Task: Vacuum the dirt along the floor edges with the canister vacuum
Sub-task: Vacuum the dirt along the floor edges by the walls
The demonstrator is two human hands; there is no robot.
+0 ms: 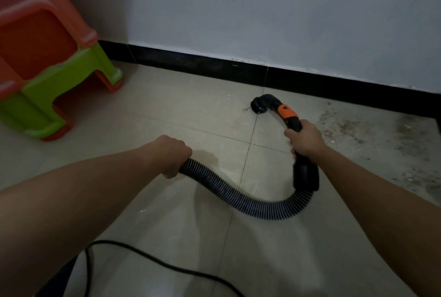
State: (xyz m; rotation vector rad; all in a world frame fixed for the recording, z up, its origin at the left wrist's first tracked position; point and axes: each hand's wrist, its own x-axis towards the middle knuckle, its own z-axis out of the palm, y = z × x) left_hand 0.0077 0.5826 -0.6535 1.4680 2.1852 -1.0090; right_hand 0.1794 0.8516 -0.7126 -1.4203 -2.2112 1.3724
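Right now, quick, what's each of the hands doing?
Left hand: gripping the ribbed hose.
Right hand: gripping the black handle tube behind the nozzle.

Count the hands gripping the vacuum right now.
2. The left hand grips the hose mid-frame; the right hand grips the wand behind the nozzle, near the baseboard.

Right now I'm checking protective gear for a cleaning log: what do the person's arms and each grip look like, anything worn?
Nothing worn shows. The left forearm and right forearm are bare to the frame edge, with no sleeve, watch or band. The left grip and right grip have no gloves, and no rings show in the dim light.
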